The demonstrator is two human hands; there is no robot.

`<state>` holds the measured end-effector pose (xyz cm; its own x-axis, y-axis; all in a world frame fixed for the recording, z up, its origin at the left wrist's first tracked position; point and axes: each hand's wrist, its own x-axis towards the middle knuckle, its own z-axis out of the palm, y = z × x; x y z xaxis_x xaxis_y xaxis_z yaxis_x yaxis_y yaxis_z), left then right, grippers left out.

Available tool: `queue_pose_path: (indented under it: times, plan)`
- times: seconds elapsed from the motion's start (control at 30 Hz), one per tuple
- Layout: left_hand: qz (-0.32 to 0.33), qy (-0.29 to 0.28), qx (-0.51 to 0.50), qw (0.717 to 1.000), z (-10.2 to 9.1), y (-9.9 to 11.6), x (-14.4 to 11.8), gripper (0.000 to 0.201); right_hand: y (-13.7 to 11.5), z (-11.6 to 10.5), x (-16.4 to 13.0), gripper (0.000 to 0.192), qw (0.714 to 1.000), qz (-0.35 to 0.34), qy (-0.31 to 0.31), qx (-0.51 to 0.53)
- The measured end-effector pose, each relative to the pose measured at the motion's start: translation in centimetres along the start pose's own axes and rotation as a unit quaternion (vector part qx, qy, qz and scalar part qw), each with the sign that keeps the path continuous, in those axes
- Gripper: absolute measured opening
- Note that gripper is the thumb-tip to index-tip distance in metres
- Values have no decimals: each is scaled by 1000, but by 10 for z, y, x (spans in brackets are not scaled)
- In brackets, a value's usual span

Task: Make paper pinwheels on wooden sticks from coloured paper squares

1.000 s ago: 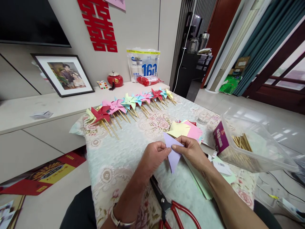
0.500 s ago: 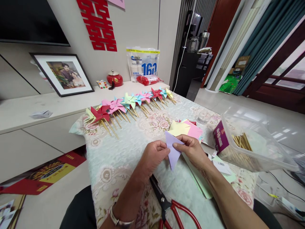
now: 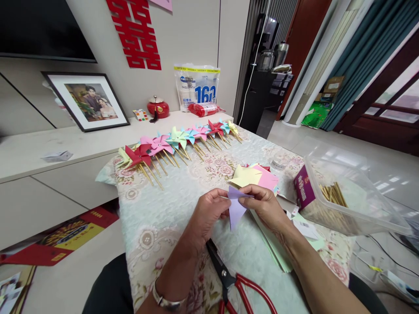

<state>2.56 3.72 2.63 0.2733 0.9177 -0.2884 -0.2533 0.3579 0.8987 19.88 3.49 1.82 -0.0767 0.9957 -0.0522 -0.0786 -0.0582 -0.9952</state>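
Your left grip (image 3: 209, 211) and right grip (image 3: 264, 205) pinch a folded purple paper (image 3: 237, 211) between thumbs and fingers, one at each side, and it sits over the cloth-covered bench (image 3: 163, 209) with a corner pointing down toward you. Red-handled scissors (image 3: 223, 274) lie just below your left wrist. Beside your right forearm you have a stack of pale green paper (image 3: 276, 250); yellow and pink sheets (image 3: 248, 176) lie just beyond your fingers, and a clear tub (image 3: 303, 190) holds sticks (image 3: 334, 194).
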Motion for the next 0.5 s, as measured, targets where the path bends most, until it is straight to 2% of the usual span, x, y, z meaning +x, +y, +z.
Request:
queue_pose_path:
  times: [0.1, 0.23, 0.5]
  plan:
    - [-9, 1, -23, 1000, 0, 2, -2, 33, -2, 1, -1, 15, 1000, -11, -9, -4]
    - [-18, 8, -30, 999, 1, 5, -3, 28, -4, 2, -2, 15, 999, -24, -28, 0]
    - [-29, -5, -21, 999, -2, 5, -1, 24, -3, 2, -1, 14, 995, -54, -18, -86]
